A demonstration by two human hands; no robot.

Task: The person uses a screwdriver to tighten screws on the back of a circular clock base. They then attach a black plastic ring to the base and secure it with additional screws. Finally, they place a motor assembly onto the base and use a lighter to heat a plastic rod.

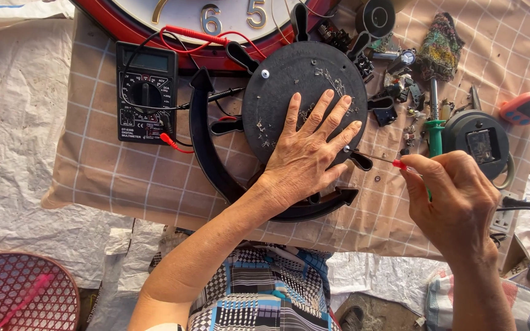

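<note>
At the centre of the frame the left hand (pixel 305 156) lies flat and open, fingers spread, pressing on a round black plastic disc (pixel 289 79) that sits on a checked beige cloth (pixel 124 178). The disc has black tabs around its edge and a small silver screw near its upper left. A curved black frame piece (pixel 207 153) arcs round the disc's left and lower side.

At the right of the frame the right hand (pixel 455 199) is closed around a thin screwdriver with a red handle (pixel 378 159), its metal tip touching a tab on the disc's right edge, just beside the left hand's little finger.

In the upper left lies a black multimeter (pixel 145 92) with red and black leads. Above it, at the top edge, is a red-rimmed wall clock (pixel 216 24) with gold numerals. To the right of the disc lie small loose parts, a green-handled tool (pixel 435 132) and a round black clock mechanism housing (pixel 476 141). A red mesh racket (pixel 23 291) fills the lower left corner.
</note>
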